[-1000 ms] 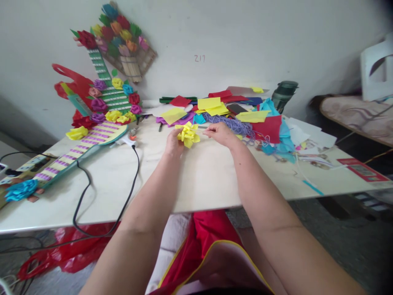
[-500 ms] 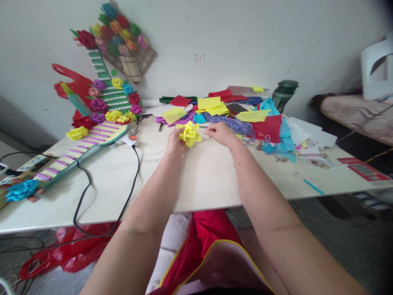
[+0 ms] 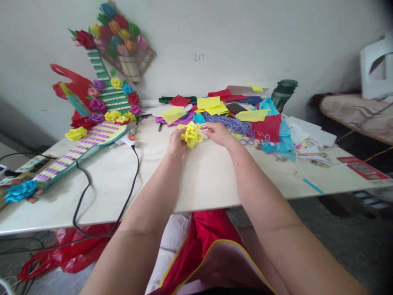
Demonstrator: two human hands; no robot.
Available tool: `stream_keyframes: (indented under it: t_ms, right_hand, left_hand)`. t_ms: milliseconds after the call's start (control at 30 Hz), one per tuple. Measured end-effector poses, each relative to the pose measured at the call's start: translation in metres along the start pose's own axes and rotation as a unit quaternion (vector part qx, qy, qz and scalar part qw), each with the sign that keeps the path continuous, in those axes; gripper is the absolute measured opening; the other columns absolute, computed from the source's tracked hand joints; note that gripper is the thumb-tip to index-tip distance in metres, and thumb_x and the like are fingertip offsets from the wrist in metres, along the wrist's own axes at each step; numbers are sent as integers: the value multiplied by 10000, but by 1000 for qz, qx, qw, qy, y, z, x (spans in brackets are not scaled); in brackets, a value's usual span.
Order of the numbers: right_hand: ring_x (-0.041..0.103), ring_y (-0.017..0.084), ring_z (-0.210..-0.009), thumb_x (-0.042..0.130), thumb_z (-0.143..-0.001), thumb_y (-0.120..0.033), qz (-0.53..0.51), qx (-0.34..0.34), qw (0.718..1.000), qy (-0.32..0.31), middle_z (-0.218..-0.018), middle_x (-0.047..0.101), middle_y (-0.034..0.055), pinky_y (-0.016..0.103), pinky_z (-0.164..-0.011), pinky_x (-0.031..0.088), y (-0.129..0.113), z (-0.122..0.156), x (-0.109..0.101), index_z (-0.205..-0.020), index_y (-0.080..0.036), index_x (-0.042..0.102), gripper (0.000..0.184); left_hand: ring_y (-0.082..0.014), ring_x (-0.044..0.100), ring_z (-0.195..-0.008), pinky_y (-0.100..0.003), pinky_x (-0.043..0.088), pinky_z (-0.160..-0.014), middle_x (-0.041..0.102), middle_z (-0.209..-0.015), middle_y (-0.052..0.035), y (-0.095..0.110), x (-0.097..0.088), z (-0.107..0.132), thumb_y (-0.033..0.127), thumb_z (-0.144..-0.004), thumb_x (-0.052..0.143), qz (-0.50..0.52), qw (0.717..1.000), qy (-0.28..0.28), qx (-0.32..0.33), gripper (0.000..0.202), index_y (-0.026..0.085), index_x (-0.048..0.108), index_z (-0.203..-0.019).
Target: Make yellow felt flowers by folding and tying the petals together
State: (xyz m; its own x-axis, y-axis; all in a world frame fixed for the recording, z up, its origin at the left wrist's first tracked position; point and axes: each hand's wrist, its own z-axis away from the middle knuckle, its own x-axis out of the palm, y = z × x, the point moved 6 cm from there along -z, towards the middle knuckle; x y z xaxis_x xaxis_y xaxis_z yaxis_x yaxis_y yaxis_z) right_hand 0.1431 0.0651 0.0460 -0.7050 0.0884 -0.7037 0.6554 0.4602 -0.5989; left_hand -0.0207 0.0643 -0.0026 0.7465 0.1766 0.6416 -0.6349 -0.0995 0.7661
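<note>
A yellow paper flower with looped petals is held just above the pale table, near its far middle. My left hand grips the flower from the left and below, fingers closed on it. My right hand comes in from the right with its fingers pinched together at the flower's edge. What the right fingertips hold is too small to make out. Both forearms stretch out over the table from the near edge.
A heap of coloured paper sheets and purple cord lies behind the hands. Paper-flower decorations lean against the wall at left. A black cable runs to a white glue gun. A dark green bottle stands behind.
The flower and both hands have shifted slightly right and away. The right hand has closed in on the flower's edge.
</note>
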Motion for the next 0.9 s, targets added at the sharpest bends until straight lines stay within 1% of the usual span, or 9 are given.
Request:
stream_keyframes:
  t_ms: [100,167,267,367,433,567,700,900]
  right_hand:
    - [605,116,-719,551,-851,-205,-9,-9,1000,-19,-927,745,36,264,-780,477,-2,1,2,-1225,-197,692,400]
    - [622,120,-766,532,-865,-191,-8,-13,999,-28,-935,746,32,272,-821,481,-5,3,2,-1260,-218,671,420]
    - [647,143,-896,509,-886,-179,4,-11,999,-41,-980,750,37,288,-897,471,-10,6,3,-1285,-233,653,428]
    - [653,164,-964,500,-904,-199,20,-6,999,-49,-988,755,44,291,-923,464,-13,7,3,-1301,-230,643,423]
    - [656,168,-979,494,-911,-206,25,-6,998,-51,-980,758,45,291,-927,464,-14,7,3,-1299,-224,644,416]
    - [653,154,-993,484,-909,-164,15,-13,999,-50,-1000,756,41,292,-944,460,-14,6,4,-1301,-219,640,425]
    - [656,150,-990,484,-909,-153,9,-23,998,-51,-1005,754,39,297,-952,462,-13,6,6,-1317,-227,625,438]
    - [665,164,-1026,467,-908,-141,28,-35,997,-56,-1029,757,25,303,-978,457,-17,8,6,-1342,-261,604,470]
  left_hand:
    - [-133,614,-602,-235,486,-614,647,-662,6,-1,1,0,153,-600,683,-4,1000,-9,-5,157,173,580,-717]
    - [-137,620,-612,-239,492,-626,650,-667,3,-1,2,1,156,-603,686,-7,1000,-13,-6,158,172,587,-726]
    - [-139,621,-611,-242,492,-624,648,-665,1,-1,3,2,162,-605,691,-10,1000,-19,-6,160,173,589,-727]
    - [-134,611,-590,-241,478,-609,635,-653,4,-2,3,3,162,-599,698,-14,1000,-18,-8,168,176,582,-720]
    - [-131,604,-577,-240,468,-591,631,-654,5,-2,3,3,167,-599,705,-18,1000,-11,-11,176,179,571,-714]
    - [-126,596,-575,-229,462,-563,626,-648,7,-2,3,3,163,-598,688,-22,1000,-8,-13,171,182,567,-717]
    - [-127,603,-593,-231,471,-577,631,-666,10,-3,3,3,168,-600,691,-26,1000,-6,-17,184,185,572,-740]
    - [-123,592,-575,-226,461,-553,623,-646,5,-4,4,3,146,-616,665,-28,999,-12,-21,130,180,571,-698]
